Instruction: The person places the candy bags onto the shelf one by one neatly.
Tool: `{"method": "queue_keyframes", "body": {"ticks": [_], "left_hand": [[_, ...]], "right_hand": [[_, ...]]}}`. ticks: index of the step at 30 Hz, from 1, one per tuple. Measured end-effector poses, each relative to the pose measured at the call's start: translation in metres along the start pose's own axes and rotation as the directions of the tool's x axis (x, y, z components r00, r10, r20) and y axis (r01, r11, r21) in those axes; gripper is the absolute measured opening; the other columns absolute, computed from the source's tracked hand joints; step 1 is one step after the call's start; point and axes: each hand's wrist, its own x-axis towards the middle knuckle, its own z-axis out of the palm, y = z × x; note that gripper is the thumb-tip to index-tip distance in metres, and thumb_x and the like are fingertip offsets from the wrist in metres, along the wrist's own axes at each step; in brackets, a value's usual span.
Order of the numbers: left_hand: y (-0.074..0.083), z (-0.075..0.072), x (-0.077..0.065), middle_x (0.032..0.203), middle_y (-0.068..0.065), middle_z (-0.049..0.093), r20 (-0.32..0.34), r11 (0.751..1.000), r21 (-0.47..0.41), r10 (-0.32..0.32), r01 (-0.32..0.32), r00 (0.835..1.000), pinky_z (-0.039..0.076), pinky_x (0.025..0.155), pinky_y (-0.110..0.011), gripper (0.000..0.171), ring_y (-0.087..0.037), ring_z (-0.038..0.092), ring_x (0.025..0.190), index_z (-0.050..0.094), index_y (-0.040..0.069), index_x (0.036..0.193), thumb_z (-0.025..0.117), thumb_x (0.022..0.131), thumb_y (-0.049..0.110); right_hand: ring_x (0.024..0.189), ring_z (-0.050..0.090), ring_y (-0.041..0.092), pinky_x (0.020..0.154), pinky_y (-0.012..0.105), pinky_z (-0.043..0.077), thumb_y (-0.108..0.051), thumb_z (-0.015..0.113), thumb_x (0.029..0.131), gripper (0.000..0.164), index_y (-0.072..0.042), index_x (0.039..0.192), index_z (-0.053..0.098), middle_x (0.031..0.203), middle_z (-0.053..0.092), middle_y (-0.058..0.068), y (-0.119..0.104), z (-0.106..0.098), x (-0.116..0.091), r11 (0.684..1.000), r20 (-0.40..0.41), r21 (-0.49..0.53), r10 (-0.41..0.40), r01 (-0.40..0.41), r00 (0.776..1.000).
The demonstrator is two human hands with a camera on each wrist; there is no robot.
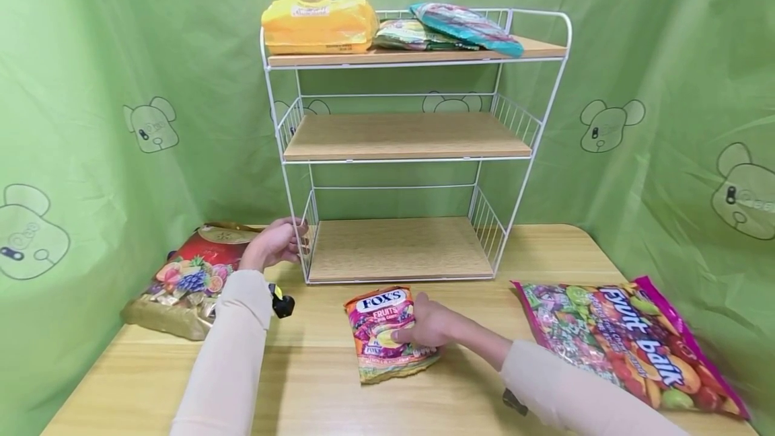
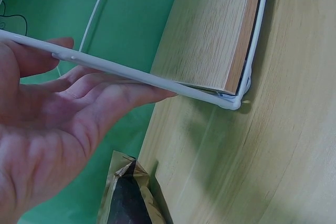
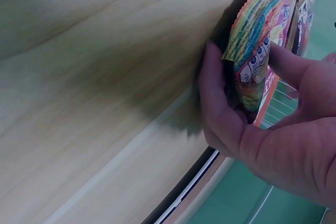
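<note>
My left hand (image 1: 281, 242) is at the left side of a white wire rack (image 1: 408, 159) with wooden shelves. Its fingers reach past the front upright beside the lowest shelf; in the left wrist view the fingers (image 2: 86, 85) lie fairly straight behind the white wire. My right hand (image 1: 431, 321) grips the right edge of a FOX'S fruit candy bag (image 1: 378, 335) in front of the rack, thumb over the printed face. In the right wrist view this bag (image 3: 257, 51) is seen edge-on between thumb and fingers, close over the table.
A red and gold candy bag (image 1: 202, 268) lies left of the rack, and a large pink-edged fruit candy bag (image 1: 630, 342) lies right. The top shelf holds a yellow pack (image 1: 321, 29), a green bag (image 1: 412, 35) and a teal bag (image 1: 469, 25). Green cloth (image 1: 212, 120) surrounds the table.
</note>
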Motion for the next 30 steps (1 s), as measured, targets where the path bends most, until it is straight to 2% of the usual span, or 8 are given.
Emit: {"method": "queue_keyframes", "body": {"ticks": [5, 9, 12, 15, 16, 19, 21, 30], "left_hand": [[0.000, 0.001, 0.001, 0.068, 0.004, 0.035, -0.001, 1.000, -0.007, -0.003, 0.003, 1.000, 0.046, 0.053, -0.024, 0.008, -0.011, 0.041, 0.061, 0.041, 0.007, 0.114, 0.037, 0.107, 0.008], [0.000, 0.001, 0.001, 0.070, 0.002, 0.040, -0.013, 1.000, -0.014, -0.008, 0.008, 1.000, 0.049, 0.055, -0.025, 0.013, -0.011, 0.044, 0.061, 0.041, 0.006, 0.119, 0.039, 0.106, 0.008], [0.000, 0.002, 0.002, 0.072, 0.001, 0.042, -0.017, 1.000, -0.013, -0.010, 0.010, 1.000, 0.050, 0.056, -0.026, 0.017, -0.011, 0.046, 0.061, 0.041, 0.005, 0.122, 0.039, 0.106, 0.009], [0.000, 0.001, 0.002, 0.073, 0.000, 0.041, -0.016, 1.000, -0.008, -0.011, 0.011, 1.000, 0.050, 0.057, -0.026, 0.016, -0.012, 0.046, 0.062, 0.041, 0.004, 0.121, 0.039, 0.106, 0.009], [0.000, 0.001, 0.002, 0.072, 0.001, 0.040, -0.016, 1.000, -0.009, -0.012, 0.011, 1.000, 0.049, 0.056, -0.026, 0.015, -0.012, 0.045, 0.062, 0.041, 0.005, 0.120, 0.039, 0.106, 0.009], [-0.001, 0.001, 0.001, 0.072, 0.001, 0.040, -0.012, 1.000, -0.009, -0.010, 0.010, 1.000, 0.049, 0.057, -0.026, 0.014, -0.012, 0.045, 0.063, 0.041, 0.005, 0.120, 0.039, 0.106, 0.009], [-0.001, 0.000, 0.002, 0.072, 0.001, 0.040, -0.011, 1.000, -0.007, -0.009, 0.009, 1.000, 0.049, 0.057, -0.026, 0.015, -0.012, 0.045, 0.063, 0.041, 0.005, 0.120, 0.039, 0.106, 0.009], [-0.003, -0.002, 0.001, 0.078, -0.002, 0.047, -0.004, 1.000, 0.010, 0.007, -0.006, 1.000, 0.055, 0.059, -0.027, 0.022, -0.013, 0.052, 0.065, 0.041, 0.002, 0.126, 0.040, 0.105, 0.010]], "right_hand": [[0.132, 0.049, 0.050, 0.116, 0.055, 0.039, -0.037, 0.077, 0.089, 0.108, 0.022, 0.150, 0.011, 0.136, 0.047, 0.043, -0.002, -0.002, -0.001, 1.000, 0.020, 0.003, -0.003, 0.003, 1.000], [0.116, 0.061, 0.044, 0.100, 0.051, 0.053, -0.036, 0.078, 0.089, 0.104, 0.022, 0.147, 0.015, 0.128, 0.054, 0.041, -0.002, -0.003, -0.002, 1.000, 0.017, 0.007, -0.014, 0.014, 1.000], [0.095, 0.066, 0.041, 0.077, 0.050, 0.061, -0.034, 0.078, 0.089, 0.099, 0.020, 0.147, 0.018, 0.119, 0.056, 0.037, 0.000, -0.003, 0.000, 0.999, 0.014, 0.051, -0.008, 0.007, 1.000], [0.102, 0.065, 0.045, 0.089, 0.054, 0.058, -0.034, 0.078, 0.089, 0.097, 0.020, 0.147, 0.021, 0.122, 0.056, 0.038, 0.003, -0.002, 0.001, 0.998, 0.001, 0.065, -0.019, 0.019, 1.000], [0.099, 0.066, 0.044, 0.087, 0.054, 0.059, -0.033, 0.078, 0.089, 0.092, 0.019, 0.144, 0.027, 0.119, 0.057, 0.036, 0.004, -0.002, 0.002, 0.997, -0.003, 0.076, -0.021, 0.022, 1.000], [0.101, 0.064, 0.038, 0.096, 0.051, 0.055, -0.034, 0.079, 0.088, 0.074, 0.016, 0.131, 0.045, 0.111, 0.062, 0.027, 0.006, -0.003, 0.003, 0.997, -0.016, 0.059, -0.042, 0.043, 0.999], [0.089, 0.062, 0.029, 0.088, 0.047, 0.057, -0.033, 0.080, 0.087, 0.060, 0.010, 0.119, 0.053, 0.099, 0.061, 0.018, 0.007, -0.004, 0.004, 0.996, -0.010, 0.075, -0.044, 0.045, 0.999], [0.092, 0.062, 0.025, 0.098, 0.050, 0.053, -0.016, 0.078, 0.084, 0.044, 0.003, 0.117, 0.056, 0.100, 0.063, 0.012, 0.009, -0.012, 0.001, 0.968, 0.058, 0.245, -0.077, 0.061, 0.995]]}}
